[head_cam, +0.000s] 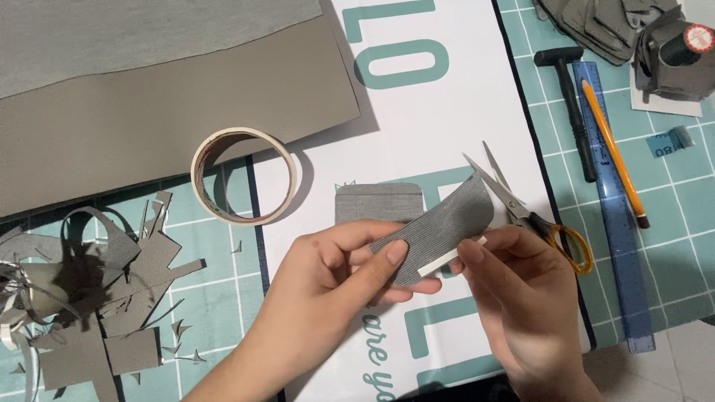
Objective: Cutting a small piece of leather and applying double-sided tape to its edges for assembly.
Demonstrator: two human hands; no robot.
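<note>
Head view: my left hand (pixel 328 272) pinches the grey fabric strip (pixel 439 223) at table centre; my right hand's (pixel 514 298) fingertips grip its white tape backing (pixel 447 259). Peeling looks underway; next needs a steady pull. Scissors (pixel 529 212) lie at two o'clock.

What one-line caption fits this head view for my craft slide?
Both hands hold a grey fabric piece beside scissors.

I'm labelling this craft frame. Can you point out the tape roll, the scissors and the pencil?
tape roll (pixel 287 167), head view, on its right rim.
scissors (pixel 516 204), head view, near the blade pivot.
pencil (pixel 613 152), head view, mid-shaft.
</note>
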